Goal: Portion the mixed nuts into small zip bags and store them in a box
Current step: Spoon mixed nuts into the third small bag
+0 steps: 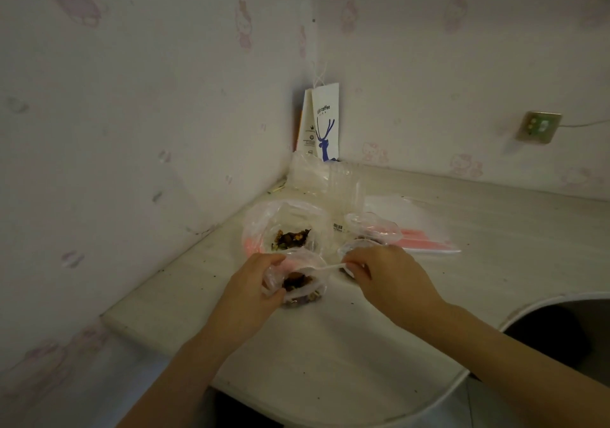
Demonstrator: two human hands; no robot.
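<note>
My left hand [254, 282] grips the mouth of a small zip bag [307, 290] and holds it open on the desk [330, 345]. My right hand [379, 269] pinches the handle of a white plastic spoon [330, 268], whose bowl reaches into that bag between my hands. The big bag of mixed nuts [290, 236] sits open just beyond my left hand; if that grip slackens, I judge the thin mouth could fold and spill the spoonful, and overfilling could stop the zip closing.

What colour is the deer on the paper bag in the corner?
The deer is dark blue, on a white paper bag; the head view shows it.
</note>
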